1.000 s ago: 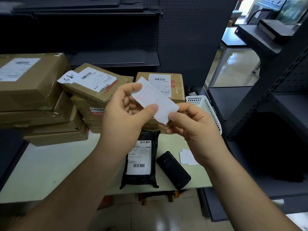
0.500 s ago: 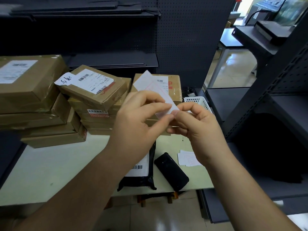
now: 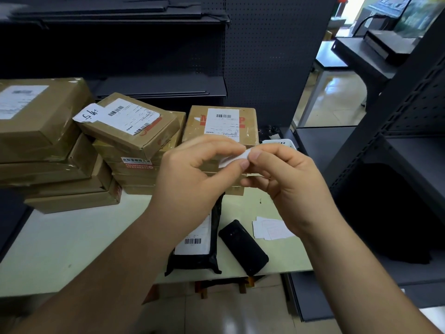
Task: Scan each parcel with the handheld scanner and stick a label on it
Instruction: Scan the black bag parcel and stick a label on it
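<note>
Above the black parcel (image 3: 195, 259), seen from my head camera, my left hand (image 3: 192, 174) and right hand (image 3: 284, 179) meet. Each pinches the same small white label (image 3: 232, 160) between thumb and forefinger. My fingers hide most of it; the strip that shows runs across from hand to hand, rising slightly rightward. I judge it feather-light, floppy and tacky once peeled, so it is best held by a corner or edge.

The parcel lies flat on the table (image 3: 72, 237), its long axis running away from me and its barcode end nearest me. It looks a soft bag that will give under pressing. Just right of the parcel the scanner (image 3: 243, 247) lies slanted, and further right are loose slips (image 3: 272, 229). Brown boxes (image 3: 130, 126) are stacked behind the parcel.
</note>
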Action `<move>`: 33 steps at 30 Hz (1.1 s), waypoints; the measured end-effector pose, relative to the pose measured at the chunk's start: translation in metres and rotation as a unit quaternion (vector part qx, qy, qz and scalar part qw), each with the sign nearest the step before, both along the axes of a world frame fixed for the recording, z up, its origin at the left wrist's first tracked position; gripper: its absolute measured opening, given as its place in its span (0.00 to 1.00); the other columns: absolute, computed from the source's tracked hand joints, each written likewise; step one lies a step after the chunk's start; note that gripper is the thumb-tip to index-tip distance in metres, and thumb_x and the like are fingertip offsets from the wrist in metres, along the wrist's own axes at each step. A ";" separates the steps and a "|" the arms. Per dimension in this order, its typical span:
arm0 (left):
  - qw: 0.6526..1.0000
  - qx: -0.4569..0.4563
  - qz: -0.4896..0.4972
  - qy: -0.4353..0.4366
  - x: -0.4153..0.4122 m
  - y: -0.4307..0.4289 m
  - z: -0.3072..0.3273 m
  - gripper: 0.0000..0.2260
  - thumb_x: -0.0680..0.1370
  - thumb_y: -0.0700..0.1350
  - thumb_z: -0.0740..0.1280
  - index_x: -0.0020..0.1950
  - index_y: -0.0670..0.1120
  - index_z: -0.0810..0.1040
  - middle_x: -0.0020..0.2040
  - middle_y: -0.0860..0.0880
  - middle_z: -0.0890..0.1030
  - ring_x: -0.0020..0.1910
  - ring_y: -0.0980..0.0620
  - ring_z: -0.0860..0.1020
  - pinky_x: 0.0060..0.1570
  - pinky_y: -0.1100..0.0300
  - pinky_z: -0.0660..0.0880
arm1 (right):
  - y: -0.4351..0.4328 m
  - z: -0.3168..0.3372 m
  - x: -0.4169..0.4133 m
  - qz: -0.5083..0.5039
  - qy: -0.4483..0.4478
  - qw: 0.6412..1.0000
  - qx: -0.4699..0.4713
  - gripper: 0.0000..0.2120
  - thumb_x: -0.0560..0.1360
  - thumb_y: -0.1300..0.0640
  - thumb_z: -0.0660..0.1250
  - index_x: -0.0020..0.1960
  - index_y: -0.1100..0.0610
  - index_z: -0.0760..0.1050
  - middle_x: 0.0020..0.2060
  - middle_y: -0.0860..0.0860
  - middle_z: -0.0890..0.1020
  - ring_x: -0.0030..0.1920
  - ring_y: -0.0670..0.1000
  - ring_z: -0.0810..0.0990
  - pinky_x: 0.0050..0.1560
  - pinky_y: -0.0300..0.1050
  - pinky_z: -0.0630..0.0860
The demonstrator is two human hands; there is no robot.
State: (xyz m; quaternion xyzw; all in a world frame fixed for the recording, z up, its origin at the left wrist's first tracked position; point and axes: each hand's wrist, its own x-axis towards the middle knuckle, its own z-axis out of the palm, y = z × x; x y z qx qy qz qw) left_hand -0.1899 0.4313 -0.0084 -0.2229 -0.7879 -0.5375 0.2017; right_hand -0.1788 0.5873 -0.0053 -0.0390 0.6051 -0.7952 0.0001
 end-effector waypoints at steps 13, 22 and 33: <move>0.999 0.024 -0.019 -0.027 0.004 0.003 0.006 0.05 0.75 0.41 0.72 0.49 0.46 0.86 0.47 0.52 0.85 0.51 0.51 0.82 0.52 0.59 0.78 | 0.010 -0.001 0.003 0.007 0.054 0.998 0.031 0.07 0.69 0.64 0.68 0.38 0.56 0.83 0.37 0.52 0.85 0.41 0.51 0.84 0.42 0.44 0.80; 0.999 0.024 -0.027 -0.016 0.004 0.005 0.005 0.05 0.76 0.40 0.72 0.48 0.47 0.86 0.46 0.53 0.85 0.50 0.50 0.83 0.50 0.59 0.79 | 0.010 -0.001 0.005 -0.008 0.075 0.996 0.047 0.04 0.71 0.66 0.68 0.41 0.60 0.81 0.36 0.52 0.84 0.39 0.50 0.83 0.43 0.43 0.80; 0.999 0.021 -0.026 -0.005 0.007 0.005 0.004 0.04 0.75 0.39 0.72 0.47 0.46 0.86 0.46 0.52 0.85 0.49 0.50 0.83 0.50 0.54 0.79 | 0.007 0.003 0.009 -0.022 0.079 0.995 0.059 0.10 0.74 0.75 0.65 0.40 0.63 0.78 0.32 0.49 0.82 0.33 0.44 0.80 0.39 0.39 0.78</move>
